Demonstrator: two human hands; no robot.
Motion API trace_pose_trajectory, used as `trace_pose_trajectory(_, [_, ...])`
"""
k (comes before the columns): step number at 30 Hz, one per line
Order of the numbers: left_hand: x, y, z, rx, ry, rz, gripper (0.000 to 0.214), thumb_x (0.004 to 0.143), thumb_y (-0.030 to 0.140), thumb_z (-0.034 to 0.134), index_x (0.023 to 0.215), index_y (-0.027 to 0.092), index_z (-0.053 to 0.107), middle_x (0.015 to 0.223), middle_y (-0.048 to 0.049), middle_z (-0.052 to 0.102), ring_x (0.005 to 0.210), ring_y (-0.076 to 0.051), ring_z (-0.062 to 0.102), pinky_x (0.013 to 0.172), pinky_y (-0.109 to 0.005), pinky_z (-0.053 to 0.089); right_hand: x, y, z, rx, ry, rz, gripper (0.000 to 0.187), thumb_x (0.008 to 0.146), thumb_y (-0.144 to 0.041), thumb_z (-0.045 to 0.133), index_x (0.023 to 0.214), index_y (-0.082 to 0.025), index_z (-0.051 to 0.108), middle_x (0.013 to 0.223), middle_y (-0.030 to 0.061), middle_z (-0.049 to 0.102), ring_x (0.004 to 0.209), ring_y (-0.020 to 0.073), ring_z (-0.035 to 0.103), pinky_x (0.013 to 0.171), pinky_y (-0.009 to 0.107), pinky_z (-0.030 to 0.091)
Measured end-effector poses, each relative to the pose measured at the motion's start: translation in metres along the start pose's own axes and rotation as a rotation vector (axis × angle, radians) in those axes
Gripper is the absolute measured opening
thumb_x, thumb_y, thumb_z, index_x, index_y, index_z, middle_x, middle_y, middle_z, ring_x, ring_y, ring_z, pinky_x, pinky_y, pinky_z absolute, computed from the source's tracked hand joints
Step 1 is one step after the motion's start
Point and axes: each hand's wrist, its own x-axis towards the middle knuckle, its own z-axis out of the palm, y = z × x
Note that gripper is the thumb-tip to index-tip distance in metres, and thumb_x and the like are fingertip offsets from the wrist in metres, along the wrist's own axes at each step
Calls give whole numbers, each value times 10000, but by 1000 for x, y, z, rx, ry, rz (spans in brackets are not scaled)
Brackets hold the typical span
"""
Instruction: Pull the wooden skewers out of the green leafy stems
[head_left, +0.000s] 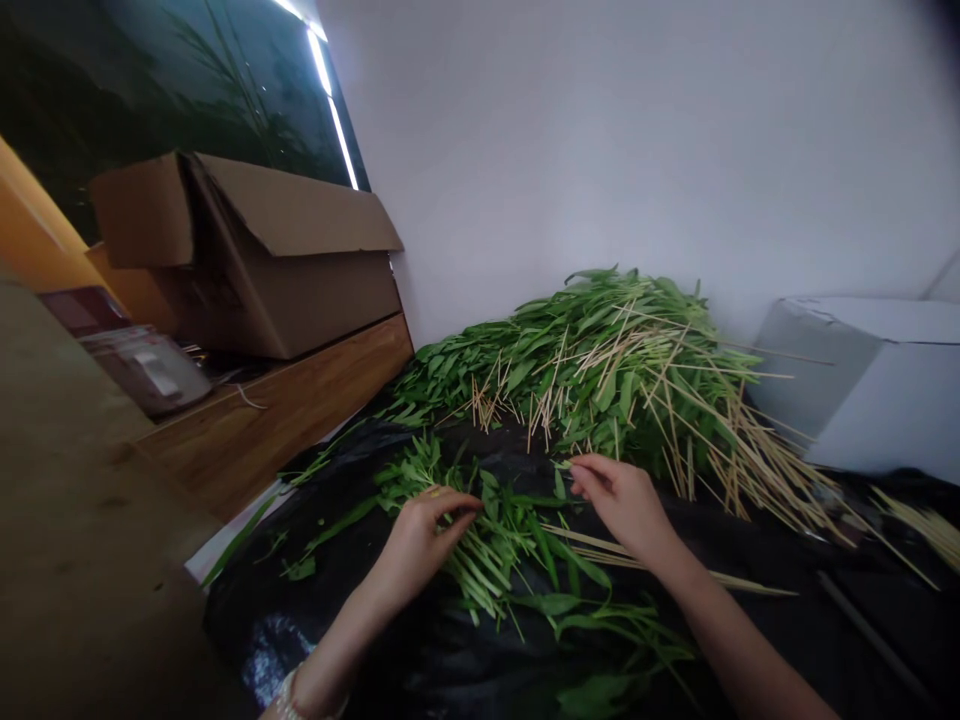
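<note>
Leafy green stems with long narrow leaves (480,575) lie in a loose bunch in front of me, their pale cut ends pointing my way. Over this bunch is my left hand (433,525), its thumb and forefinger curled together beside a leaf; whatever is between the tips is too small to make out. My right hand (619,492) is closed in a pinch on a small bit of green leaf (562,464), just above the black plastic sheet (420,660). Thin bamboo sticks (600,548) lie beneath my right wrist.
Against the white wall rises a big heap of the same greens (540,335), with many bamboo sticks (757,455) strewn over its right side. A white box (885,380) stands at right. An open cardboard box (322,300) sits on a wooden ledge (300,410) at left.
</note>
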Motion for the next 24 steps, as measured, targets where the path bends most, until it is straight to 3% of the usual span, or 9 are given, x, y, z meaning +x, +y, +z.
trace_pose_trajectory(4, [-5, -7, -1, 82, -61, 21, 245, 871, 150, 477, 955, 225, 694, 916, -36, 691, 895, -180, 600, 831, -304, 458, -12, -6, 25, -35, -125, -50, 233, 841, -300, 469, 905, -211, 675, 676, 10, 692, 588, 163, 629, 581, 255, 474])
trace_pose_trajectory(8, [-12, -10, -12, 93, -77, 5, 275, 844, 91, 455, 891, 215, 696, 915, -39, 661, 906, -180, 566, 833, -310, 443, -22, -7, 43, -49, -142, -123, 365, 814, -234, 502, 1172, -222, 568, 802, 13, 693, 673, 162, 635, 625, 255, 478])
trace_pose_trajectory(14, [-24, -3, -16, 134, -229, 43, 193, 790, 128, 578, 884, 247, 699, 934, -26, 577, 930, -180, 505, 838, -296, 421, -34, -26, 49, -108, -277, -229, 174, 839, -206, 515, 803, -237, 683, 771, 6, 675, 732, 158, 608, 646, 243, 442])
trace_pose_trajectory(20, [-17, 12, -11, 248, -315, 135, 135, 823, 151, 560, 785, 219, 671, 917, -29, 577, 918, -184, 487, 835, -297, 402, -51, -37, 63, -210, -427, -290, 89, 813, -260, 632, 735, -239, 668, 732, -24, 665, 758, 149, 590, 748, 247, 401])
trace_pose_trajectory(24, [-10, 16, -9, 272, -271, 152, 148, 881, 155, 486, 826, 202, 615, 912, -34, 605, 912, -185, 506, 840, -313, 402, -55, -35, 69, -328, -440, -315, 157, 805, -298, 644, 670, -217, 634, 707, -13, 642, 755, 159, 579, 775, 260, 393])
